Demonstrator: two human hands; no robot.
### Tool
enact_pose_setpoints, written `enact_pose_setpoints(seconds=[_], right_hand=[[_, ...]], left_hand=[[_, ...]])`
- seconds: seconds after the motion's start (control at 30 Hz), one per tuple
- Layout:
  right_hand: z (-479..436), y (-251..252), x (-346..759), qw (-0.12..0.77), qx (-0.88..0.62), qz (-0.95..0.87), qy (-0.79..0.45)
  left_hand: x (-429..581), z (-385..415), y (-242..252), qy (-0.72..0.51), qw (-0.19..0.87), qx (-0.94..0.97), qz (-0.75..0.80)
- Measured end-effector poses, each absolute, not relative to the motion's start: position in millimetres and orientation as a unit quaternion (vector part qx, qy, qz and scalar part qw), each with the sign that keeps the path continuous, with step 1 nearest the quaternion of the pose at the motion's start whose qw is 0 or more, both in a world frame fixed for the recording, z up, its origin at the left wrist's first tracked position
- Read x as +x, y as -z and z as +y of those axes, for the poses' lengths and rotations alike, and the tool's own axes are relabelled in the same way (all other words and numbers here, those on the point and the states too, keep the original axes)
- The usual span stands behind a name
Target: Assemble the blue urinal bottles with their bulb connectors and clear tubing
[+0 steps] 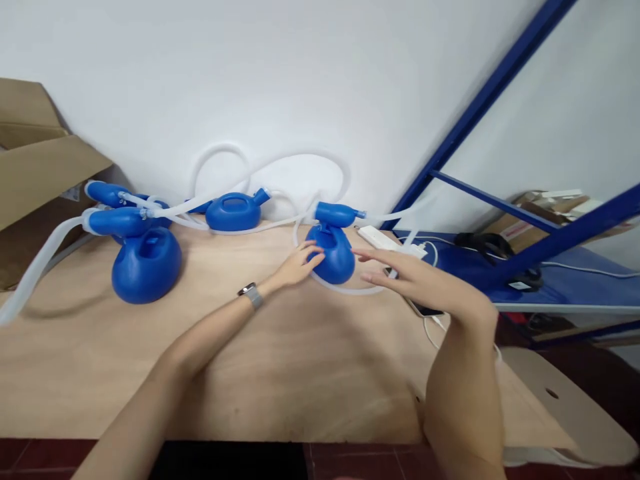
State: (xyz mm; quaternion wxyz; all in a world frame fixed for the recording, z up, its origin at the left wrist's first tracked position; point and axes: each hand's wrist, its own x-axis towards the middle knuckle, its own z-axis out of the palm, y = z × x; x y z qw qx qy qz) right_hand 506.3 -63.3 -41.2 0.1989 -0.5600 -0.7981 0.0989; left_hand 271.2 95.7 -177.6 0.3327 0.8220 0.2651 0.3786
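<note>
A blue plastic vessel (334, 252) with a spout and white tubing stands near the back middle of the wooden table (280, 360). My left hand (299, 263), with a watch on its wrist, rests its fingertips on the vessel's left side, fingers loosely stretched. Just right of the vessel hovers my right hand (415, 280), its fingers extended and apart, holding nothing. Two more blue vessels sit farther left: a large one (146, 263) and a flatter one (234, 211) by the wall.
White hoses (273, 167) loop against the wall. A white power strip (380, 238) and a phone with cable (425, 308) lie at the right. A cardboard box (35, 167) stands at the left. Blue shelf beams (505, 200) rise on the right, above a stool (565, 407).
</note>
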Motion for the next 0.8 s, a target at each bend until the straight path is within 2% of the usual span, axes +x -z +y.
enact_pose_setpoints(seconds=[0.13,0.3,0.37,0.43,0.53,0.67,0.8], right_hand=[[-42.7,52.3,478.4,0.107,-0.584,-0.787,-0.165],[-34.4,48.1,421.6,0.062,-0.499,-0.826,-0.255],[-28.4,46.1,394.8,0.064,-0.458,-0.845,-0.269],[-20.4,44.0,368.2,0.074,-0.429,-0.862,-0.260],[-10.1,40.5,332.8,0.098,-0.387,-0.887,-0.232],[-12.5,34.5,295.6,0.133,-0.300,-0.925,-0.192],[-25.4,29.1,262.0,0.200,-0.240,-0.946,-0.089]], left_hand=[[133.6,75.0,180.2,-0.370,0.201,0.845,0.331],[-15.2,45.7,151.1,-0.378,-0.110,0.759,0.518],[-46.8,40.7,138.6,-0.373,-0.181,0.691,0.592],[-62.8,39.1,133.6,-0.348,-0.184,0.640,0.659],[-65.5,36.3,141.8,-0.291,-0.117,0.628,0.713],[-44.8,14.9,160.0,-0.258,-0.115,0.642,0.713],[-8.2,-21.0,167.0,-0.250,-0.120,0.697,0.661]])
